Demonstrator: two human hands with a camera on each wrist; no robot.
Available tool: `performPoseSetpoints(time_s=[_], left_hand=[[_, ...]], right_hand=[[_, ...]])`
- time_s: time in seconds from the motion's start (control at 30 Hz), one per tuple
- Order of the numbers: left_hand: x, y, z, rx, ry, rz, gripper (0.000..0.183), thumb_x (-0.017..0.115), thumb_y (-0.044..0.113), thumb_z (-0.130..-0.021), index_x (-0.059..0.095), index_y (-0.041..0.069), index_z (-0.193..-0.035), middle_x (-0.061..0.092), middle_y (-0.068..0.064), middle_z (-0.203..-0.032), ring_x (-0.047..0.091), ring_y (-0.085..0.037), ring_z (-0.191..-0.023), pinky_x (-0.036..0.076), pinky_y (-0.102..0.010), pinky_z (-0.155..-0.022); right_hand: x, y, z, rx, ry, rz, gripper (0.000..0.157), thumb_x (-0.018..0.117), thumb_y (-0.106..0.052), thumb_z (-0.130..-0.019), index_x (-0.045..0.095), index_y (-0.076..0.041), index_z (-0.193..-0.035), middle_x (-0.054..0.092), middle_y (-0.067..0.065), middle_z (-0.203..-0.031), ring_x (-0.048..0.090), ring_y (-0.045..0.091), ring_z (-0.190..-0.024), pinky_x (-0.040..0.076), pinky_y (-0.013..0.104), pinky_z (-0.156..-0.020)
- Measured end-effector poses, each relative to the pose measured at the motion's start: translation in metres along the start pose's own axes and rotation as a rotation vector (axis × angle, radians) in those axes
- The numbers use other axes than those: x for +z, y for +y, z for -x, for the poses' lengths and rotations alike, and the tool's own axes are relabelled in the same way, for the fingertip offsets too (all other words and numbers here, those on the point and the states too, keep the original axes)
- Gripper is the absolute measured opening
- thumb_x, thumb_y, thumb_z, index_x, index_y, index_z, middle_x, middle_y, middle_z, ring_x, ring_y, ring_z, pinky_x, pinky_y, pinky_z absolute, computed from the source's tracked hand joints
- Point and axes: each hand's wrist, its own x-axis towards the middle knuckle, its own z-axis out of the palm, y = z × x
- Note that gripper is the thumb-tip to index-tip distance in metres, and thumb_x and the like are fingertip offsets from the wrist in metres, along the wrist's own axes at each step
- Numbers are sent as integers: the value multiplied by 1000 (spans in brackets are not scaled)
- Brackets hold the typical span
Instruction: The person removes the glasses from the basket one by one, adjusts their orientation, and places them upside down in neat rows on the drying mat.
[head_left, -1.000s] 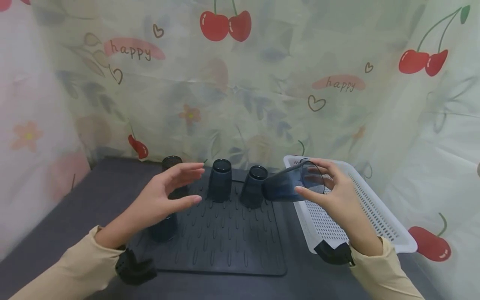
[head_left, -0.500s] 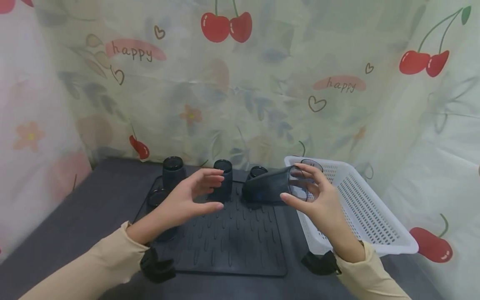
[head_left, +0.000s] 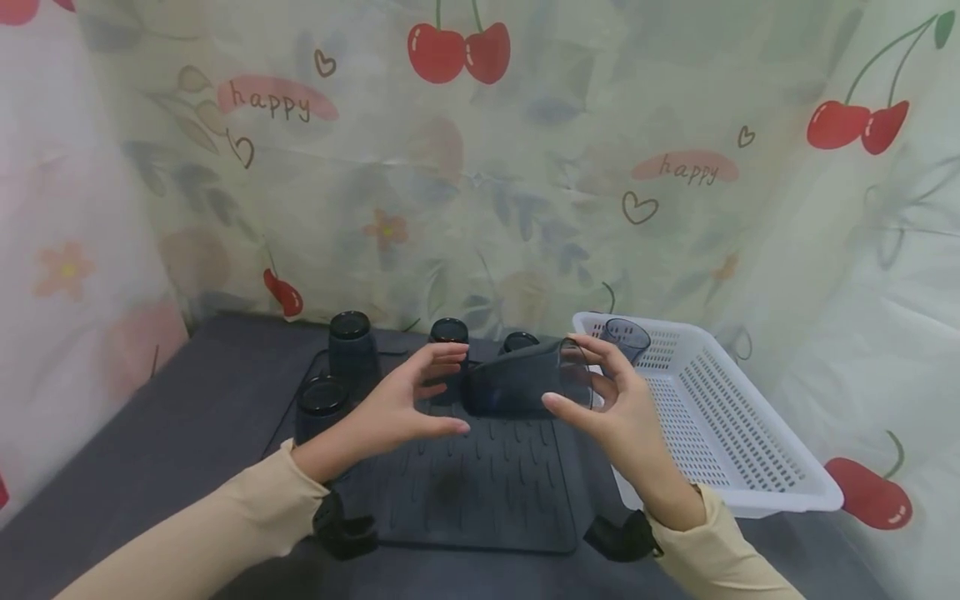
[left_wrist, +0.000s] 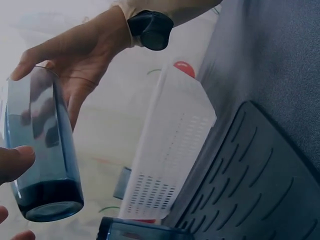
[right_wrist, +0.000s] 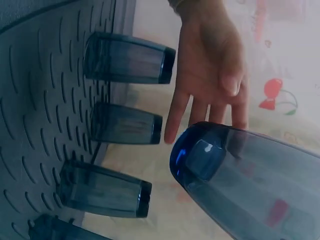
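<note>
A blue-grey tinted drinking glass (head_left: pixel 517 383) lies nearly sideways in the air above the mat, its base pointing left. My right hand (head_left: pixel 630 412) holds it around the rim end, thumb in front and fingers behind. My left hand (head_left: pixel 393 408) is spread beside the base, thumb and fingers apart; the right wrist view shows its fingertips close to the glass (right_wrist: pixel 255 175), though contact is not clear. Behind and left of the hands, several matching glasses stand upside down on a dark drying mat (head_left: pixel 480 508), among them a back-left glass (head_left: pixel 354 350) and a front-left glass (head_left: pixel 322 400).
On the right, a white perforated basket (head_left: pixel 750 502) sits on the dark table (head_left: pixel 187 417), with another tinted glass (head_left: pixel 628 335) at its back-left corner. A patterned curtain (head_left: pixel 525 208) closes off the back and sides.
The right hand has carried the glass leftward from beside the basket to over the mat. My left hand has moved right toward the glass's base.
</note>
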Motion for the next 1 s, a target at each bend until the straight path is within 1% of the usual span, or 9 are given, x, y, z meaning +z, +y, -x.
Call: performPoseSetpoints(time_s=[0.23, 0.4, 0.53, 0.67, 0.7, 0.83, 1.0], left_hand=[[6, -4, -3, 6, -25, 54, 82, 80, 7, -79, 36, 16, -147, 39, -13, -149, 40, -30, -138, 38, -50, -108], [10, -5, -4, 12, -31, 45, 82, 82, 10, -77, 38, 16, -146, 40, -14, -148, 42, -30, -136, 41, -48, -106], [12, -5, -3, 14, -26, 28, 80, 82, 11, -78, 39, 17, -145, 43, -11, -147, 46, -29, -133, 44, -46, -104], [14, -5, -3, -3, -25, 27, 79, 81, 9, -78, 40, 20, -144, 45, -7, -145, 51, -25, -128, 47, -45, -100], [15, -6, -3, -5, -25, 28, 79, 81, 9, -78, 40, 19, -145, 46, -7, -145, 51, -25, -127, 47, -45, -99], [17, -7, -2, -15, -31, 33, 79, 82, 10, -77, 41, 17, -144, 47, -6, -142, 53, -23, -122, 51, -39, -94], [19, -9, -2, -34, -36, 60, 77, 82, 10, -77, 43, 19, -142, 49, -6, -137, 56, -23, -113, 54, -31, -85]], right_hand=[[5, -1, 3, 7, -13, -48, 66, 74, 1, -81, 45, -8, -140, 49, 7, -127, 59, 4, -113, 57, 24, -72], [8, -1, 4, 5, -14, -57, 67, 74, 2, -81, 45, -8, -140, 50, 7, -125, 61, 5, -112, 57, 26, -73], [10, 0, 5, 11, -10, -49, 67, 75, 1, -80, 46, -9, -139, 51, 7, -127, 61, 6, -111, 57, 26, -74], [13, 1, 6, 25, -14, -55, 66, 75, 0, -80, 46, -11, -139, 50, 6, -130, 60, 7, -113, 57, 26, -75], [13, 1, 6, 29, -15, -58, 66, 75, -1, -80, 46, -12, -139, 50, 6, -130, 60, 7, -113, 57, 27, -75], [16, 1, 8, 25, -22, -67, 66, 75, 0, -80, 46, -11, -139, 50, 6, -130, 60, 6, -114, 57, 28, -74], [19, 3, 9, 6, -29, -81, 67, 75, 2, -80, 46, -9, -139, 51, 8, -129, 60, 7, -113, 58, 29, -76]])
